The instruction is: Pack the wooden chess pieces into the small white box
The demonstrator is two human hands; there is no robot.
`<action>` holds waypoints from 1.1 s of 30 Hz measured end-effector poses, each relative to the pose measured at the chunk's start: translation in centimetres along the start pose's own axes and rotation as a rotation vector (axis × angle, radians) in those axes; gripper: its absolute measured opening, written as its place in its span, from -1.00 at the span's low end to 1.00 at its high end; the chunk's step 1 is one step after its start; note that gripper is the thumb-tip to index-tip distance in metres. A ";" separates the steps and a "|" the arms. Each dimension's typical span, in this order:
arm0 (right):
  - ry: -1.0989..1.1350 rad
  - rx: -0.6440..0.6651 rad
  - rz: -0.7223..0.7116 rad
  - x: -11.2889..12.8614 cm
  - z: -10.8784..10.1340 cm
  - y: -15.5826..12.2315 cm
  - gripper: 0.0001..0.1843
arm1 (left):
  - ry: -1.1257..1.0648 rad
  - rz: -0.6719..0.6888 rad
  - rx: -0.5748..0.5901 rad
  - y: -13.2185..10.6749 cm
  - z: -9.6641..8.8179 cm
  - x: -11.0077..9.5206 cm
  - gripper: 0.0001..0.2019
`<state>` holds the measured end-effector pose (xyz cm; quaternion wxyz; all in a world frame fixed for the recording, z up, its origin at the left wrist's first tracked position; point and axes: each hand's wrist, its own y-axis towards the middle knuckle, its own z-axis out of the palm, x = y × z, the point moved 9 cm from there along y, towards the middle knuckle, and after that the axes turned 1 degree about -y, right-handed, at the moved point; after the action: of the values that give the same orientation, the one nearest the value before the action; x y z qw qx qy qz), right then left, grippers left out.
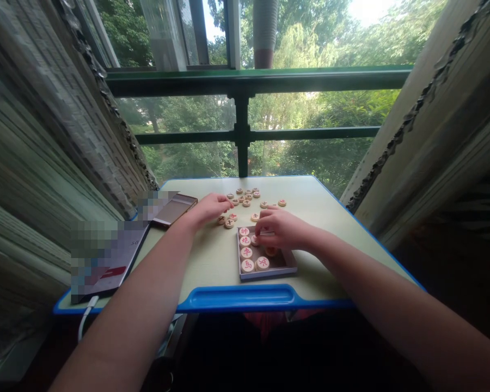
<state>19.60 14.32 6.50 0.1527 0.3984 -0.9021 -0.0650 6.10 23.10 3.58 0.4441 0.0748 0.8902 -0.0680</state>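
A shallow grey box [289, 266] lies on a pale table with a blue rim [245, 298]. It holds several round wooden chess pieces with red characters [247, 253]. My right hand [283, 227] rests over the box's far end, fingers curled down on a piece inside it. My left hand [209, 208] reaches toward a loose scatter of wooden pieces [245, 198] on the table beyond the box. Its fingers are bent around one near the scatter's left side.
A tablet [110, 258] with a white cable [85, 316] lies at the table's left edge, a brown phone [175, 208] behind it. Curtains hang on both sides. A green window railing [242, 133] stands just past the far edge.
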 end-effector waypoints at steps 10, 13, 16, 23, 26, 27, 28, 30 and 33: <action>0.058 0.010 -0.054 -0.6 0.9 0.3 -0.89 | 0.002 0.007 -0.001 -0.1 0.1 -0.1 -0.78; 0.060 -0.013 -0.054 -0.6 0.9 0.4 -0.89 | 0.004 0.002 -0.004 -0.1 0.0 -0.1 -0.78; 0.069 -0.019 -0.063 -0.5 0.8 0.4 -0.89 | 0.015 0.014 -0.008 -0.2 -0.1 -0.3 -0.78; 0.083 -0.008 -0.041 -0.6 0.2 0.3 -0.89 | 0.009 0.081 0.057 -0.5 0.8 -1.2 -0.72; 0.066 -0.019 -0.044 -0.7 0.2 0.3 -0.89 | 0.040 0.151 0.209 -1.3 2.5 -2.2 -0.65; 0.060 -0.017 -0.045 -0.7 0.3 0.3 -0.88 | 0.060 0.181 0.258 -1.7 3.1 -2.7 -0.63; 0.055 -0.014 -0.044 -0.8 0.4 0.3 -0.88 | 0.083 0.212 0.296 -2.0 3.5 -3.1 -0.63; 0.050 -0.005 -0.039 -0.8 0.5 0.4 -0.87 | 0.133 0.263 0.336 -2.6 4.1 -3.8 -0.65; 0.047 0.003 -0.037 -0.8 0.5 0.4 -0.85 | 0.204 0.298 0.362 -2.9 4.4 -4.1 -0.69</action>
<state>19.65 15.16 5.90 0.1720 0.4167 -0.8908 -0.0572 11.41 19.17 4.33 0.3366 0.2900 0.8829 -0.1523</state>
